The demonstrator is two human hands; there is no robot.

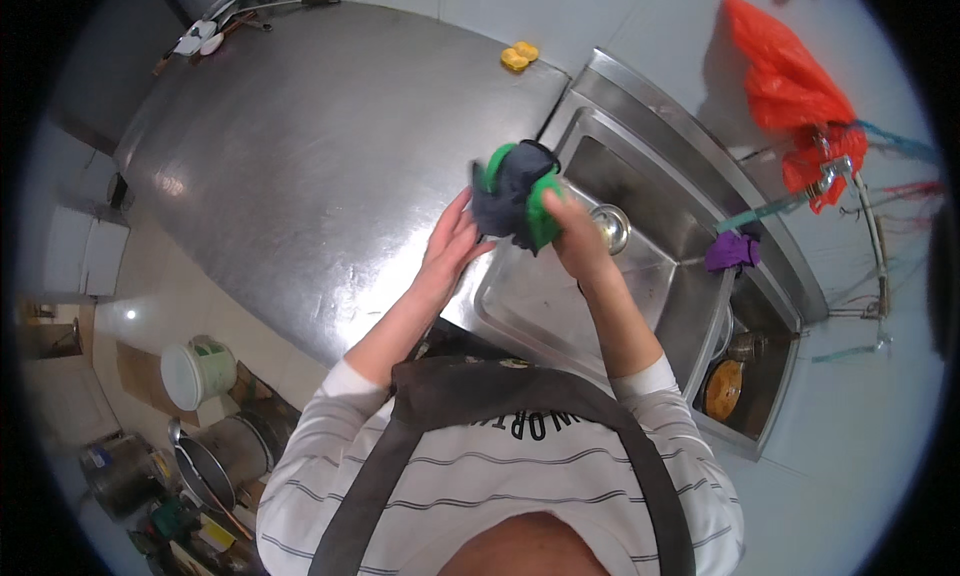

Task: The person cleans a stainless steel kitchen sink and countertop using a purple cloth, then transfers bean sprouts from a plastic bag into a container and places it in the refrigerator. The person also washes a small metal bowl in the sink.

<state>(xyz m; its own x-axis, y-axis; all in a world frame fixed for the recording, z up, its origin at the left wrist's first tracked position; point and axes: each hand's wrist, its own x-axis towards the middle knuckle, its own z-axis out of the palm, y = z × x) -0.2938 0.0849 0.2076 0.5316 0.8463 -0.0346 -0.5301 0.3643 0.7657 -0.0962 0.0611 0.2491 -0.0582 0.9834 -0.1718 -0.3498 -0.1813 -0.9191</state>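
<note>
My right hand (579, 238) grips a bunched dark grey and green cloth item (506, 193), possibly a cloth or glove, slightly blurred by motion. Just left of it, my left hand (451, 238) has its fingers extended at the bundle's lower left side. Whether those fingers touch the fabric, I cannot tell. The bundle is above the border between a stainless steel counter (285, 140) and the near basin of a steel sink (540, 291). Partly behind my right hand, a round shiny metal drain (613, 229) shows in the basin.
A purple cloth (733, 252) hangs over the sink divider beside a tap with a pale green hose (772, 212). An orange-brown round item (723, 390) lies in the second basin. Yellow sponges (519, 56) and utensils (214, 32) line the counter's back. Buckets (196, 373) and pots stand on the floor.
</note>
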